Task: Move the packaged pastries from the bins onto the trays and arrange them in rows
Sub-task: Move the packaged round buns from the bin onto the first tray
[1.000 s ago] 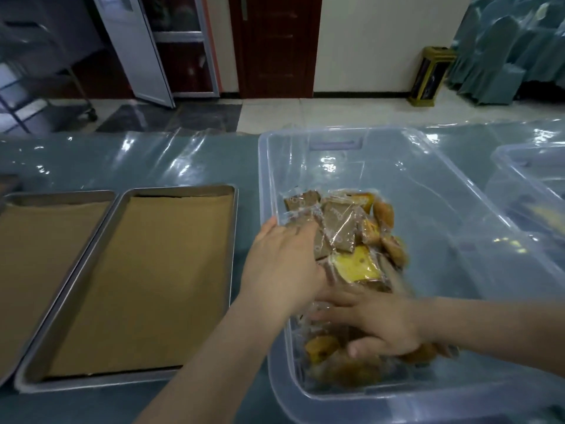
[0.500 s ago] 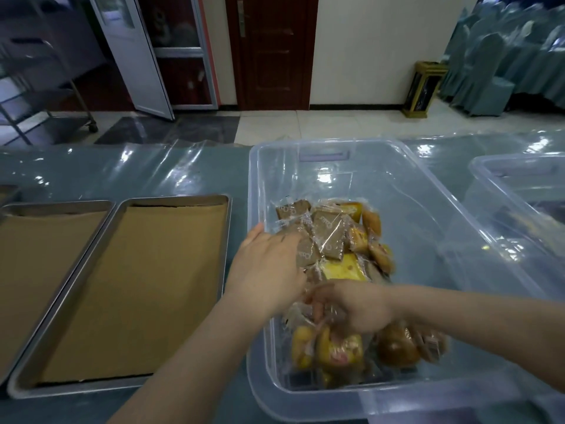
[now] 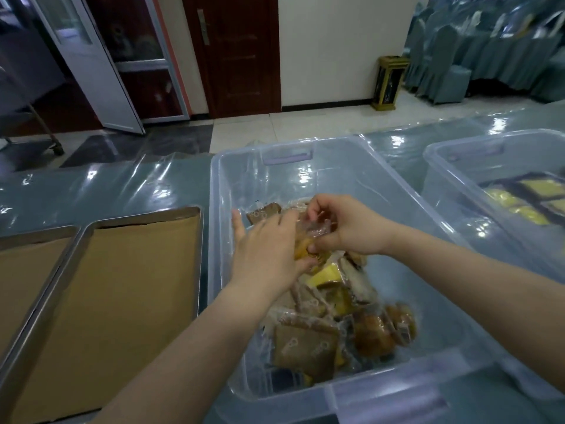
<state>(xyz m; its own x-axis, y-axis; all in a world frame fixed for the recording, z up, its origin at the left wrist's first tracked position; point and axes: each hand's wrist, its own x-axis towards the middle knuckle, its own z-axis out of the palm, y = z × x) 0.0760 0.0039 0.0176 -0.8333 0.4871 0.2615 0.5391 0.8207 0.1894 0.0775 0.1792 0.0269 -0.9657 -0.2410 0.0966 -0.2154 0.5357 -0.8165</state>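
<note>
The left hand [image 3: 269,249] and right hand [image 3: 350,229] both gripped one pastry [image 3: 316,228] between them, above the bin's [image 3: 305,141] pile [image 3: 318,338].

Teal counter [image 3: 101,194] under wrinkled clear plastic sheet [image 3: 171,179], glare spots all over. Beyond it, pale tiled floor [image 3: 305,123], darker patch toward left. Dark red wooden door [image 3: 238,53], shut, metal handle plate on left edge. Grey-framed glass door [image 3: 91,62] swung open beside it. Gold-and-black waste bin [image 3: 389,82] against white wall [image 3: 336,47]. Teal-covered chairs [image 3: 443,56] far right. Wheeled cart [image 3: 46,130] far left, mostly cut off.
</note>
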